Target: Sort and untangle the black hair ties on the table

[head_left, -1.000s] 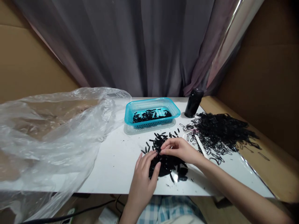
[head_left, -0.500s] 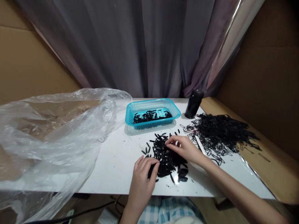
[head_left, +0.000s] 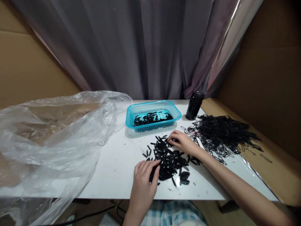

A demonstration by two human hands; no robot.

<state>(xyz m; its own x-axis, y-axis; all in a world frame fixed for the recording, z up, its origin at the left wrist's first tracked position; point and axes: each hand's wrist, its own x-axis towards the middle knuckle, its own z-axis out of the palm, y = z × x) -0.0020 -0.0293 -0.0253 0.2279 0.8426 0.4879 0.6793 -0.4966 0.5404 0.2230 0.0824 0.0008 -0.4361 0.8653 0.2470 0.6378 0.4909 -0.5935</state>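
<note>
A loose pile of short black oblong pieces [head_left: 168, 163] lies on the white table between my hands. At its near left edge is my left hand [head_left: 145, 174], fingers curled and thumb bent round a dark clump of what look like the same pieces. My right hand [head_left: 183, 142] reaches over the far right side of the pile, its thumb and fingers pinched together at the pieces. What the right fingertips hold, if anything, is hidden. Beyond the pile stands a blue slotted basket [head_left: 154, 128] with more black pieces on its bottom.
A tangled heap of thin black loops [head_left: 223, 133] spreads over the right side of the table [head_left: 113, 179]. Behind it stands a black cylinder [head_left: 194, 105]. A crumpled clear plastic bag [head_left: 70, 150] covers the left side. A grey curtain [head_left: 117, 47] and cardboard walls [head_left: 265, 72] surround the table.
My right hand has moved slightly away from me toward the pile's far edge, showing more pieces on the right of the pile. The left hand stays nearly in place.
</note>
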